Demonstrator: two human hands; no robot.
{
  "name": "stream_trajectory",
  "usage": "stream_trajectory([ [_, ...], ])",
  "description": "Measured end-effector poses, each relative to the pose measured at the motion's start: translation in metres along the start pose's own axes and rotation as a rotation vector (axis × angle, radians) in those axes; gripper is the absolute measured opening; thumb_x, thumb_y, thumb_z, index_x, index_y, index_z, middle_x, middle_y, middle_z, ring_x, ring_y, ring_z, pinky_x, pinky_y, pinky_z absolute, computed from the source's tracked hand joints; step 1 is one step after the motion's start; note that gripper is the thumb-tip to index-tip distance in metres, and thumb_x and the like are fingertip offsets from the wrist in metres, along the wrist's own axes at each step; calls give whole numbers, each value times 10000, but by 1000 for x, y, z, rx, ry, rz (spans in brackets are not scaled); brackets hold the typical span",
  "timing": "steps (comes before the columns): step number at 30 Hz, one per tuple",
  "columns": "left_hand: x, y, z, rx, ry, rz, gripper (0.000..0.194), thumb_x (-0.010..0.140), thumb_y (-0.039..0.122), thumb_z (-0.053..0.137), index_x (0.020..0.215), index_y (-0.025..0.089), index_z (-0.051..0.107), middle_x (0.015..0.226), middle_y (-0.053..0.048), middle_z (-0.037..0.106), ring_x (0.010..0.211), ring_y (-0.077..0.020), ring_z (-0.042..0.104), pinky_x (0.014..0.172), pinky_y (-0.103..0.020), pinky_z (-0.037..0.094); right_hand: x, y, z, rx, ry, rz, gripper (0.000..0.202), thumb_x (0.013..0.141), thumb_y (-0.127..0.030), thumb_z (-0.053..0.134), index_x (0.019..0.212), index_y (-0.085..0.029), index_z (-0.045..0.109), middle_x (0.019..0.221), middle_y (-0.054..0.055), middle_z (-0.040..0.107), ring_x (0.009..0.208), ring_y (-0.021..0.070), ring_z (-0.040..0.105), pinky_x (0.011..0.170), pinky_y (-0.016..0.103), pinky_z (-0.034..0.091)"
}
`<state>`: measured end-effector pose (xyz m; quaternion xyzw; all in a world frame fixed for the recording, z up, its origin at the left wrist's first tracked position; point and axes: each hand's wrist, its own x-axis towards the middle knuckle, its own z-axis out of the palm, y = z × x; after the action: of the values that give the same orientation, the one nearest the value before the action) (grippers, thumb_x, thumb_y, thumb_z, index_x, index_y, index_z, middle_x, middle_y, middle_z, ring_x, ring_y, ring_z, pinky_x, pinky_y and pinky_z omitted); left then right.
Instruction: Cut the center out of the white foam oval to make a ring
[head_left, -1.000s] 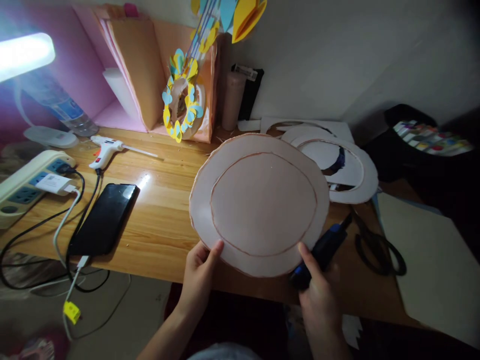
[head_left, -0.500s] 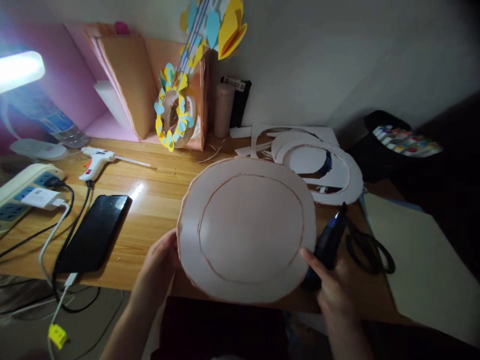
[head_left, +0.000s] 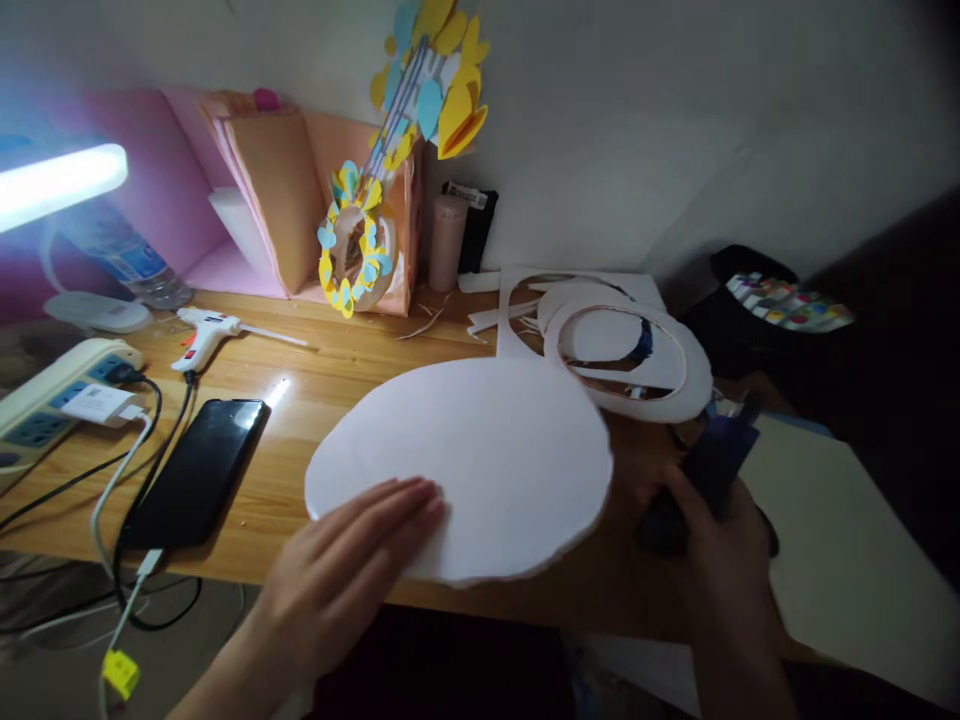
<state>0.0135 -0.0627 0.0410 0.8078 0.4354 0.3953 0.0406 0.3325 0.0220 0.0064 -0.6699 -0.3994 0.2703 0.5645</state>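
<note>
Disc position has changed: the white foam disc (head_left: pixel 480 460), held up a second ago with its traced ring showing, now lies flat on the wooden surface (head_left: pixel 330 370), plain face up. It rests near the front edge, between the black phone (head_left: pixel 199 470) and the cut foam rings (head_left: pixel 626 350). The left hand (head_left: pixel 352 570) lies on the disc's near edge, palm down, fingers extended and together, pressing it flat. The right hand (head_left: pixel 720 560) is closed around a dark blue-handled tool (head_left: pixel 709 470), just right of the disc and clear of it.
</note>
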Motion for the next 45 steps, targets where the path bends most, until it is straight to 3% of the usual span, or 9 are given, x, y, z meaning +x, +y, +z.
stream_trajectory([
  [3,-18,0,28,158,-118,172,403,921,90,438,1310,133,535,1107,-78,715,1069,-193,643,996,-307,487,0,2,-11,32,-89,44,403,658,-489,758,909,-223,589,697,-14,619,520,145,589,547,302,497],
  [8,-46,2,64,214,-164,222,310,921,79,433,1171,55,615,1069,-81,731,1009,-185,671,1008,-311,481,-6,-6,-20,-297,-504,-62,412,800,-559,593,999,-198,590,705,16,658,547,162,604,555,298,493],
  [12,-54,5,76,214,-160,210,328,933,84,395,1188,45,598,1088,-95,724,1013,-187,670,986,-313,499,-25,-16,-5,-472,-764,-97,506,803,-563,561,1163,-209,583,711,17,682,555,179,620,567,305,512],
  [16,-51,13,83,157,-173,161,320,935,122,436,1211,22,564,1170,-144,683,1115,-223,621,980,-345,508,-39,-24,16,-540,-990,-188,399,866,-457,511,1192,-242,591,947,47,716,704,198,675,662,324,545],
  [20,-55,13,74,-4,-180,30,387,886,361,574,1188,119,570,1148,-116,696,1078,-200,640,964,-359,518,-45,-31,28,-567,-1008,-321,373,881,-386,500,1212,-247,599,1119,72,693,969,257,673,762,358,552],
  [26,-60,-16,48,189,32,-408,306,880,230,584,1181,170,578,1116,-125,685,995,-218,655,853,-355,551,-77,-34,44,-552,-1192,-280,453,934,-288,421,1384,-307,458,1301,34,600,1151,220,592,948,391,486],
  [32,-62,-28,56,177,48,-383,277,871,118,568,1140,158,617,1124,-91,692,1070,-212,617,935,-365,512,-102,-41,61,-632,-1212,-236,501,925,-237,384,1425,-234,417,1291,77,604,1122,231,610,936,397,493],
  [41,-64,-29,59,187,63,-333,286,858,94,574,1133,141,635,1115,-97,705,1062,-221,637,916,-374,539,-131,-46,66,-831,-1140,-385,531,907,-168,287,1411,-82,429,1043,184,703,843,278,701,743,406,561],
  [45,-64,-29,61,196,66,-338,270,855,96,580,1115,128,646,1114,-102,708,1058,-223,642,911,-372,545,-137,-52,71,-904,-1117,-421,558,872,-120,308,1418,-93,424,1033,168,710,832,259,704,721,358,563],
])
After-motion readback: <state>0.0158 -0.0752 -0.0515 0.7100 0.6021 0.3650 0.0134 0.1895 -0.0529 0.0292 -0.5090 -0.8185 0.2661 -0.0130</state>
